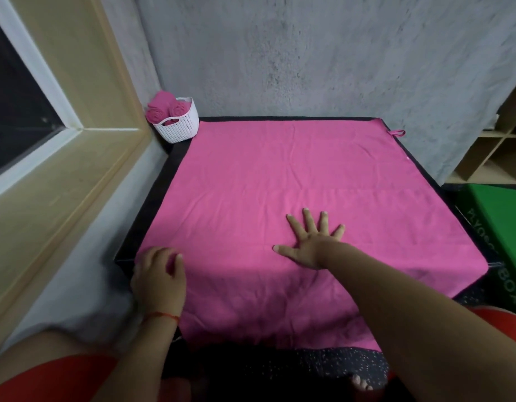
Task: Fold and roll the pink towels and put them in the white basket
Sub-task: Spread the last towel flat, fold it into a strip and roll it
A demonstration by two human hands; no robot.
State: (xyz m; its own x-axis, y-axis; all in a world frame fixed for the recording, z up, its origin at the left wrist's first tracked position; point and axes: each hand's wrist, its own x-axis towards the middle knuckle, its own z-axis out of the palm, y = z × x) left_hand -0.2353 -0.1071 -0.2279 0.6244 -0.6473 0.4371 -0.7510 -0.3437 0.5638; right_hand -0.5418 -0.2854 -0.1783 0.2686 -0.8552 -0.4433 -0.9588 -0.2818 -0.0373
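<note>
Although the frame edge cuts part of it off, white lettering on the green box (494, 224) at the right can be read sideways as "PLYO" and "BOX", with the letters between them unclear. A dark table (152, 204) with a speckled black covering stands in a corner, backed by a rough grey plaster wall (309, 53). A cream-framed window (56, 111) runs along its left side, and a pale wooden shelf unit (494, 149) of open cubbies stands to the far right. One pink towel (294, 169) lies spread flat over nearly the whole table, lightly creased, its near edge hanging over the front and a small hanging loop (397, 132) at its far right corner. The white basket (182, 126) sits on the far left corner of the table, just beside the towel's far left corner and close to the window frame, and it holds rolled pink towels (161, 108) standing on end. The left hand (159, 278), with a red thread (161, 315) round the wrist, is at the towel's near left edge, its grip closed with fingers curled round the cloth there. The right hand (310, 242) rests palm down on the towel near its middle front, its grip fully apart, fingers straight and spread, holding nothing.
</note>
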